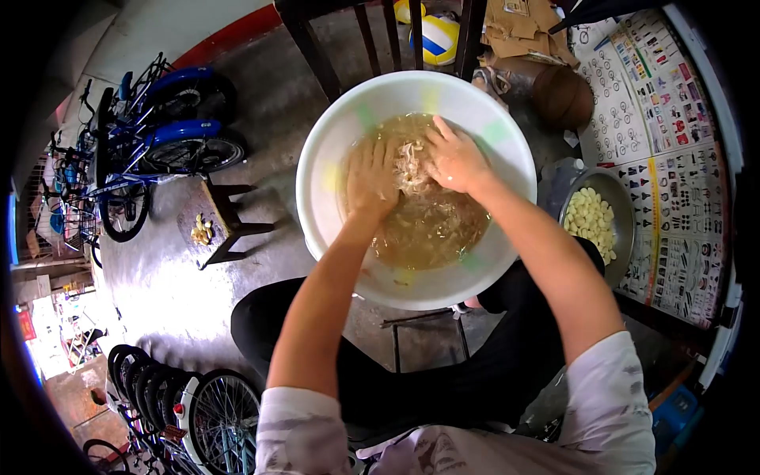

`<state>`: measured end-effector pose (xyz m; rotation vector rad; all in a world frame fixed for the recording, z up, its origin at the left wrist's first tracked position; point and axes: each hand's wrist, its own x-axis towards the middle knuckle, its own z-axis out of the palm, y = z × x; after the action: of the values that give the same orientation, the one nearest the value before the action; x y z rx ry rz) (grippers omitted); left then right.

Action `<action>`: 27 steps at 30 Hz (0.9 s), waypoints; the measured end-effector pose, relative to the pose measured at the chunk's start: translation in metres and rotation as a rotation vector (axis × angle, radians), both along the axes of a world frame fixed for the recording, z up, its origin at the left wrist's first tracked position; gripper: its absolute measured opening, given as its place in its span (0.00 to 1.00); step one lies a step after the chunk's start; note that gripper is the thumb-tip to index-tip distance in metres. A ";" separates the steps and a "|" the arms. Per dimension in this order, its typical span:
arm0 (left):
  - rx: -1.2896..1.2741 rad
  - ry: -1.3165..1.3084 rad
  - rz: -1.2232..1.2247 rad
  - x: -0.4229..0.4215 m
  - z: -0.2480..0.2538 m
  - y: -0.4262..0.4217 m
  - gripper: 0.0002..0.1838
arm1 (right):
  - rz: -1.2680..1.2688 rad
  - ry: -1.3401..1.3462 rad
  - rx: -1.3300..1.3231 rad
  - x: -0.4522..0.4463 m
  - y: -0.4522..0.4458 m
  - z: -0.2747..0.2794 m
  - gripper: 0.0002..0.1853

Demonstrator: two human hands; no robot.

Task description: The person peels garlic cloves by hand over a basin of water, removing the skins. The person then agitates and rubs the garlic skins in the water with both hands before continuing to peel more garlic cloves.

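Observation:
A large white basin [321, 229] holds cloudy brown liquid [427, 241] with pale shredded bits [410, 162] gathered in its upper middle. On the left side of these bits lies my left hand [372, 176], partly in the liquid, fingers spread and pointing away from me. My right hand [457, 158] rests at the right side of the bits, its fingers apart and some fingertips under the surface. Neither hand has closed round anything visible.
At the right, a metal bowl [628, 226] holds peeled pale cloves [590, 220]. A small stool [229, 218] with yellowish pieces stands left. Bicycles [190, 142] line the left side. Beyond the basin are a dark wooden chair [313, 47], a ball [437, 39] and cardboard [522, 32].

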<state>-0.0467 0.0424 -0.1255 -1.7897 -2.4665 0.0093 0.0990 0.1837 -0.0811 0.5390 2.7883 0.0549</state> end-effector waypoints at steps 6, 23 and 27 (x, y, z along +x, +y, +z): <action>-0.081 0.131 -0.085 -0.013 0.077 -0.024 0.37 | -0.021 0.278 -0.047 0.018 -0.002 0.056 0.16; -0.014 -0.086 0.135 0.010 -0.027 -0.006 0.32 | -0.012 0.343 -0.024 0.019 -0.102 -0.032 0.33; 0.019 -0.303 0.032 0.009 0.057 -0.030 0.29 | -0.018 0.205 -0.200 0.022 -0.089 0.007 0.31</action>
<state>-0.0379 0.0120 -0.0685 -1.8657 -2.6824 -0.3034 0.1212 0.0948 -0.0743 0.5472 2.9401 -0.2957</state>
